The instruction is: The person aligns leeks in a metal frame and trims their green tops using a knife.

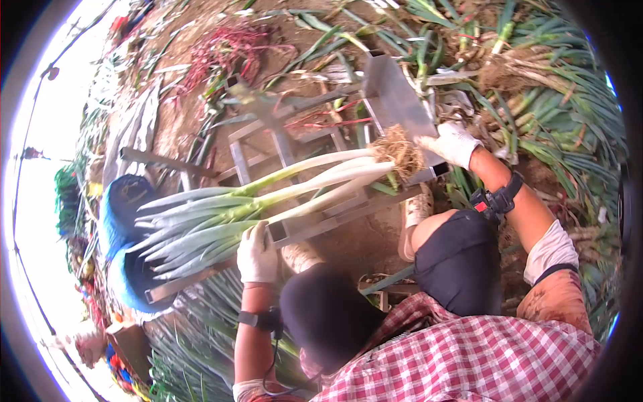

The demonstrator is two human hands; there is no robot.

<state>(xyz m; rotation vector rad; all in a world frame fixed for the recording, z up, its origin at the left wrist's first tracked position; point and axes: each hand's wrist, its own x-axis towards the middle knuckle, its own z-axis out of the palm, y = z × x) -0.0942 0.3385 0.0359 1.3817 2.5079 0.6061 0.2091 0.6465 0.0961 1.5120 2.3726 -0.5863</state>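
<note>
Several leeks [308,189], long with white stalks and green leaves, lie across a metal frame [288,144]. Their brown roots [400,153] point right, near an upright metal plate [398,94]. My left hand [257,256], in a white glove, is at the lower edge of the leaves beside a square tube end. Its fingertips are closed around the edge of the leaves. My right hand [455,145], also gloved, lies by the metal plate just right of the roots. Its fingers are stretched toward them, with nothing visible held.
Leek piles lie at the right [562,100] and below the frame [207,335]. A tangle of red twine [228,53] is on the soil. Blue padded rolls [124,214] sit by the frame's left end. My knees [459,261] are close to its near side.
</note>
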